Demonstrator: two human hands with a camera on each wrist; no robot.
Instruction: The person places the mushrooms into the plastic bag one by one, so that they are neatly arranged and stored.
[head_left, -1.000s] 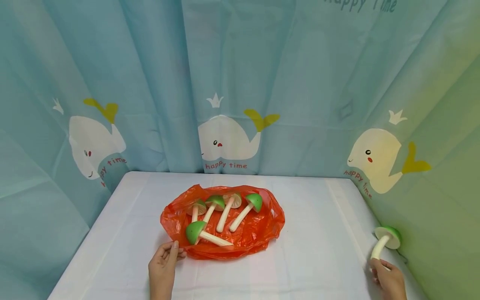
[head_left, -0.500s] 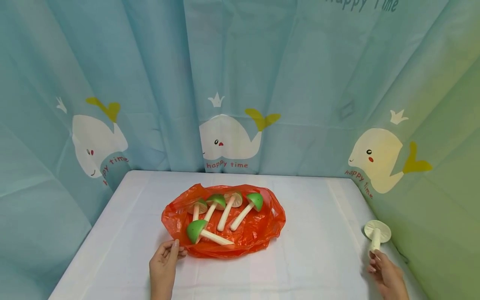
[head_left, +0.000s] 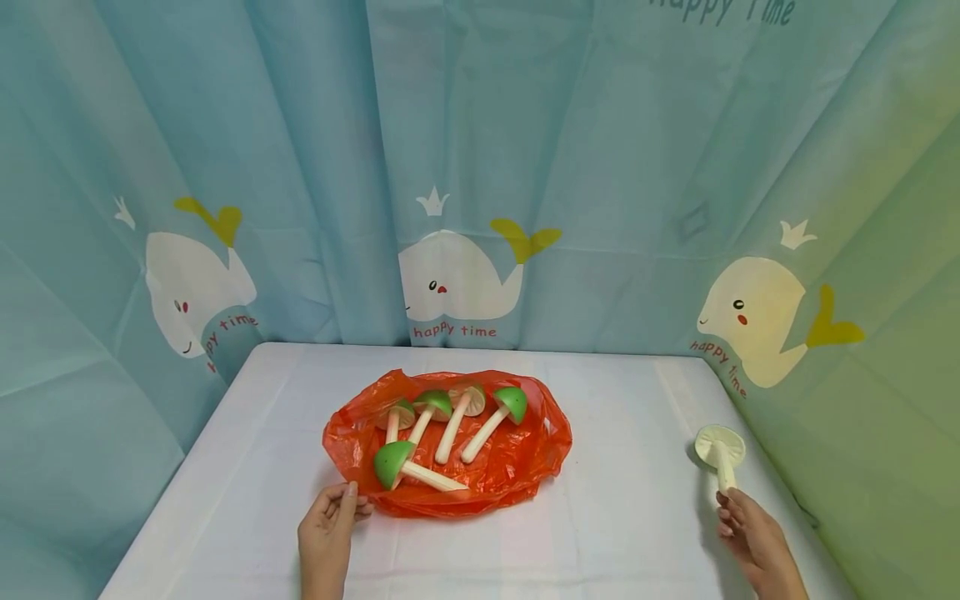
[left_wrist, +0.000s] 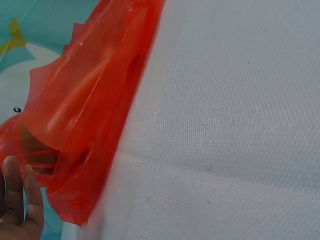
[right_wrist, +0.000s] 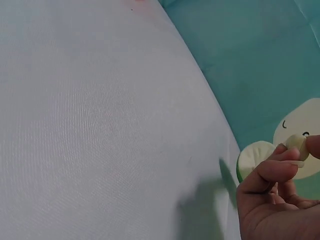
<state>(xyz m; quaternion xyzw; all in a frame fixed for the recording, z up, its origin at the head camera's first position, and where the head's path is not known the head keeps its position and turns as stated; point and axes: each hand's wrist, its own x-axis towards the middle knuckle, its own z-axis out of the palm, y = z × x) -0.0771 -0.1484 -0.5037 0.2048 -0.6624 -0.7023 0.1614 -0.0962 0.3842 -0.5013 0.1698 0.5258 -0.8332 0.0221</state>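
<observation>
A red plastic bag [head_left: 525, 479] lies spread with its mouth wide, several green-capped toy mushrooms [head_left: 447, 429] inside. My left hand [head_left: 327, 521] pinches the bag's near left rim between thumb and forefinger. From the left wrist, the other fingers [left_wrist: 33, 200] show beside the red film [left_wrist: 95, 100], while the pinch itself is out of sight. Far to the right, my right hand [head_left: 757, 537] grips another toy mushroom [head_left: 720, 447] by the stem end, above the table. Its pale underside faces me. In the right wrist view, the fingers [right_wrist: 272, 175] partly cover this mushroom's cap [right_wrist: 252, 159].
The white-covered table [head_left: 630, 467] has its back edge against a blue curtain [head_left: 480, 150] printed with whales. More curtain, greenish, hangs close along the right edge. The right hand's shadow falls on the cloth.
My right hand has moved left, away from the right curtain, with its mushroom, whose cap has turned underside toward me. My left hand and the bag stay where they were.
</observation>
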